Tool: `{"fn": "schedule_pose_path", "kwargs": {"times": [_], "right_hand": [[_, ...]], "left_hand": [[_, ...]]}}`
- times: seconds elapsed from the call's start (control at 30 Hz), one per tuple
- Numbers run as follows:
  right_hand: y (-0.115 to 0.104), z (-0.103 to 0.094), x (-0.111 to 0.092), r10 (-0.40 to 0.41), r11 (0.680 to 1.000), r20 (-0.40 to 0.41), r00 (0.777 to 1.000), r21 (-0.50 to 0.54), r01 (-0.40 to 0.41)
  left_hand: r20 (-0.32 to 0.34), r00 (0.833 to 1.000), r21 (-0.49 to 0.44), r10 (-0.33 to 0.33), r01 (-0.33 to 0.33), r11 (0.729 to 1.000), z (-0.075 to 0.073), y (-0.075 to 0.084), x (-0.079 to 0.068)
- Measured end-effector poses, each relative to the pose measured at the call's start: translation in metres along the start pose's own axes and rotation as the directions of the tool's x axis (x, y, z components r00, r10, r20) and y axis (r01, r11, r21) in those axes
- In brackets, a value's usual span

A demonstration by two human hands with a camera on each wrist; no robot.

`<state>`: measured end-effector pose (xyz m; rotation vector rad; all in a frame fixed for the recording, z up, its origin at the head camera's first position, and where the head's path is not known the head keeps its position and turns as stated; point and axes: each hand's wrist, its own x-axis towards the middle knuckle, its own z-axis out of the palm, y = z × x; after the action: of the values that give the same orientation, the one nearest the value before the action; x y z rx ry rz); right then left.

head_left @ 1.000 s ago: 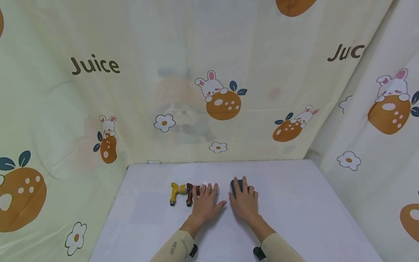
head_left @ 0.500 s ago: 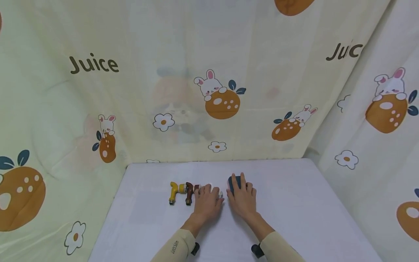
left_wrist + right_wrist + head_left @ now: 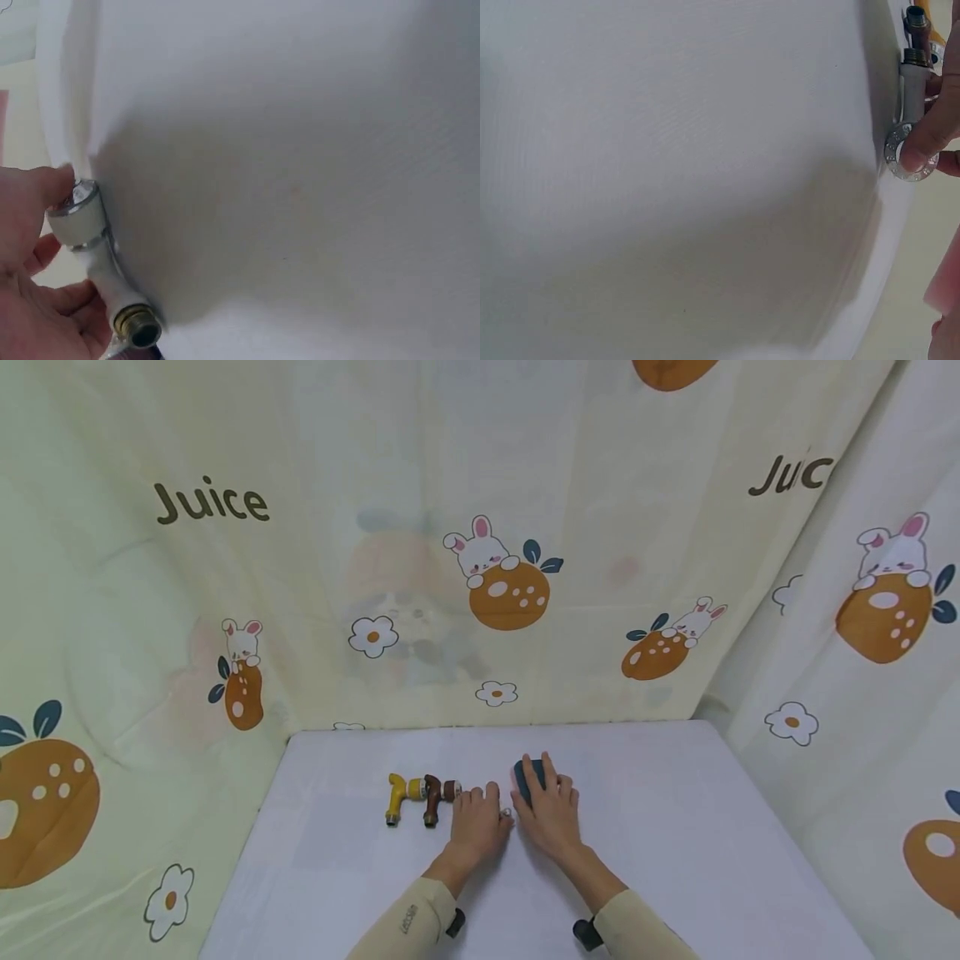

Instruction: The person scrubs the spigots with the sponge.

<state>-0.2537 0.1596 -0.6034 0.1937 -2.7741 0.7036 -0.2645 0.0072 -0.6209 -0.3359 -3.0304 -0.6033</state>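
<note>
While the left hand (image 3: 478, 823) grips a white tap (image 3: 105, 271), the right hand (image 3: 552, 820) holds a sponge (image 3: 539, 771).
Right of the brown tap (image 3: 431, 802), positioning seems underway; the next move likely calls for steadiness.

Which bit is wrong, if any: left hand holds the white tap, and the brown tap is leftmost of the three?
The brown tap isn't leftmost: the yellow tap is, and brown sits between yellow and white, as the head view shows. The left hand does hold the white tap.
</note>
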Motion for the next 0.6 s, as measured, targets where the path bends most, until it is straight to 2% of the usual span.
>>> {"fn": "schedule_pose_path", "kwargs": {"times": [0.07,0.13,0.2,0.23,0.3,0.37,0.43,0.6], "right_hand": [[-0.002,-0.005,0.000,-0.026,0.997,-0.005,1.000,0.076,0.026],[-0.004,-0.008,-0.001,-0.054,0.984,-0.026,0.998,0.169,0.058],[-0.006,-0.012,-0.002,-0.077,0.962,-0.056,0.995,0.258,0.089],[-0.007,-0.013,-0.003,-0.086,0.948,-0.074,0.994,0.300,0.105],[-0.009,-0.016,-0.004,-0.103,0.917,-0.097,0.990,0.377,0.132],[-0.013,-0.018,-0.005,-0.122,0.889,-0.097,0.988,0.432,0.152],[-0.018,-0.020,-0.005,-0.149,0.866,-0.098,0.984,0.467,0.177],[-0.031,-0.021,-0.008,-0.193,0.820,-0.081,0.978,0.533,0.206]], "left_hand": [[-0.005,1.000,-0.065,0.001,-0.001,0.998,-0.005,-0.002,0.002],[-0.005,1.000,-0.190,0.007,-0.008,0.982,-0.012,-0.005,0.003],[0.008,1.000,-0.376,0.014,-0.010,0.927,-0.021,-0.008,0.003],[0.019,1.000,-0.479,0.015,-0.004,0.878,-0.026,-0.010,0.004],[0.059,0.998,-0.650,0.020,0.023,0.760,-0.035,-0.015,0.003],[0.105,0.994,-0.764,0.014,0.072,0.642,-0.042,-0.019,0.001],[0.140,0.990,-0.842,0.011,0.113,0.528,-0.047,-0.023,-0.001],[0.193,0.980,-0.946,0.045,0.174,0.274,-0.053,-0.033,-0.004]]}}
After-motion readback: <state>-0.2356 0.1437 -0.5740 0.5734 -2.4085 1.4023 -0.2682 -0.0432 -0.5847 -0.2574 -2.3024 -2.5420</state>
